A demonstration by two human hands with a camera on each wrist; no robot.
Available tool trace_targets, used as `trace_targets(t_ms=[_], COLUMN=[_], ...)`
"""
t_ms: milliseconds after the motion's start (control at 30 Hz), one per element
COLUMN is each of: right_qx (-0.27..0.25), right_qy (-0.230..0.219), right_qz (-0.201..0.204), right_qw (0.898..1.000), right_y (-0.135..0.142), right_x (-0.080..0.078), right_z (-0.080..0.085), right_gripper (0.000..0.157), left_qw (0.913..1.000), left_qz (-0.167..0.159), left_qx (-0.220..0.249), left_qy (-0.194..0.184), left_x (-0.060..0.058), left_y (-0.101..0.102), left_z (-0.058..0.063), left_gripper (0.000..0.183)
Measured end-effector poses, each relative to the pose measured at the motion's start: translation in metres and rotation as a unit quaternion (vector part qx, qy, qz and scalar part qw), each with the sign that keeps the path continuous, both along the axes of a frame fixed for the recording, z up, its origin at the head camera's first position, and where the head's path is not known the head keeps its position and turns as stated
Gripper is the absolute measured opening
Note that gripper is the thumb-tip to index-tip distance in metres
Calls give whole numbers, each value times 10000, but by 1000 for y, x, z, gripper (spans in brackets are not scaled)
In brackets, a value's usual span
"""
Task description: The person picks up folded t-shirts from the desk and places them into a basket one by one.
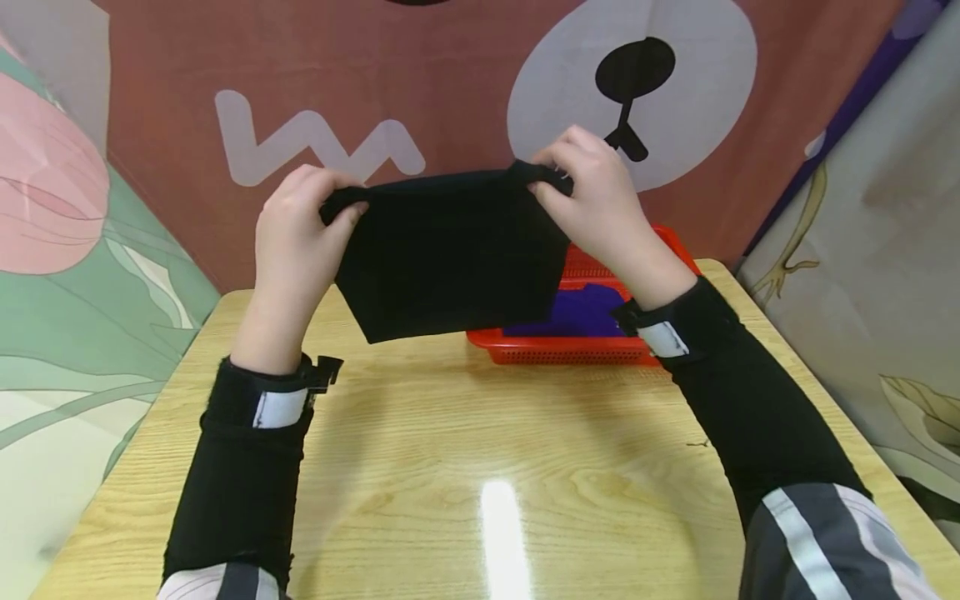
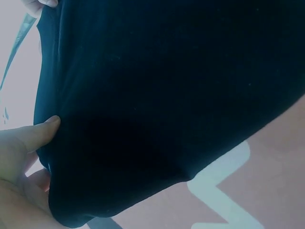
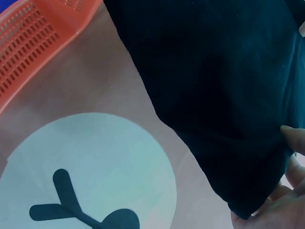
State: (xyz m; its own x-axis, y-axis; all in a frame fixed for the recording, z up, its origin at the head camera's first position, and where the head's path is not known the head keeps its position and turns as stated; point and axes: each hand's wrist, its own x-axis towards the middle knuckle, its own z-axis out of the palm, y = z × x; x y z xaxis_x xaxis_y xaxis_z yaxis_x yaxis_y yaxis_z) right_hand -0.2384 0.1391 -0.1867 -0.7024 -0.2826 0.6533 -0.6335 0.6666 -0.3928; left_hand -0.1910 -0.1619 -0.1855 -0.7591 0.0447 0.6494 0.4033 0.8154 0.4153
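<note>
A black cloth [image 1: 457, 258] hangs stretched between both hands above the table, its lower edge roughly straight and its sides slanting inward. At its upper left corner my left hand [image 1: 300, 221] pinches the edge between thumb and fingers. The upper right corner is gripped by my right hand [image 1: 592, 192], with the edge bunched a little there. In the left wrist view the cloth [image 2: 152, 95] fills most of the picture, and the left thumb [image 2: 45, 133] presses on its near face. The right wrist view shows the right hand [image 3: 281, 200] holding the other corner.
Behind the cloth, a red plastic basket [image 1: 577, 353] with perforated walls stands on the wooden table [image 1: 420, 442], partly hidden. Dark purple fabric [image 1: 581, 310] lies inside it. A printed curtain [image 1: 315, 50] hangs behind the table, with more patterned hangings at both sides.
</note>
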Motion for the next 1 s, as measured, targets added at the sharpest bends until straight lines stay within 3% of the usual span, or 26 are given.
trace_targets(t_ms=[233, 700, 1000], right_qx=[-245, -359, -610], right_qy=[87, 141, 450], right_qz=[1, -277, -400], right_qw=[9997, 9989, 9963], right_y=[16, 45, 62], right_x=[2, 2, 1], right_z=[-2, -5, -11], right_gripper=[11, 13, 12], left_qw=[9998, 9972, 9954], left_qz=[-175, -563, -730], left_qx=[-10, -479, -619], left_qy=[-52, 70, 85], left_x=[-5, -20, -29], left_y=[15, 39, 57], left_z=[0, -2, -1], left_gripper=[16, 16, 16])
